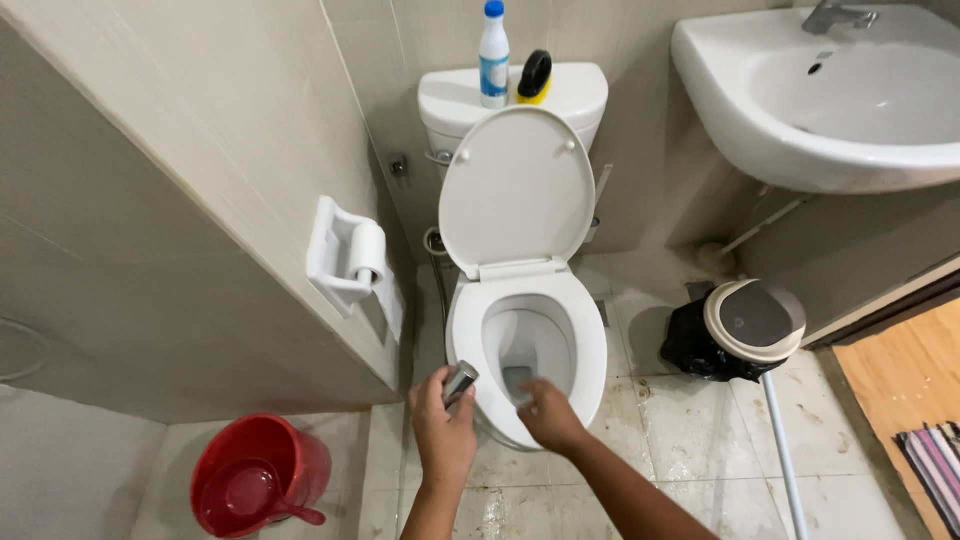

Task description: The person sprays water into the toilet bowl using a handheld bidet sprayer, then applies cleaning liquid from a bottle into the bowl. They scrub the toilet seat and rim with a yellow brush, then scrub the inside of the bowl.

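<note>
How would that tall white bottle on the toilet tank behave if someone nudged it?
The white bottle stands tall and narrow on the smooth tank lid, so it would probably tip readily. It looks like plastic, so likely not fragile. How full or heavy it is cannot be told.

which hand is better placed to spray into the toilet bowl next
Left, probably. The left hand already grips the metal sprayer head at the toilet bowl rim, nozzle toward the bowl. The right hand hovers over the front rim, holding nothing visible.
</note>
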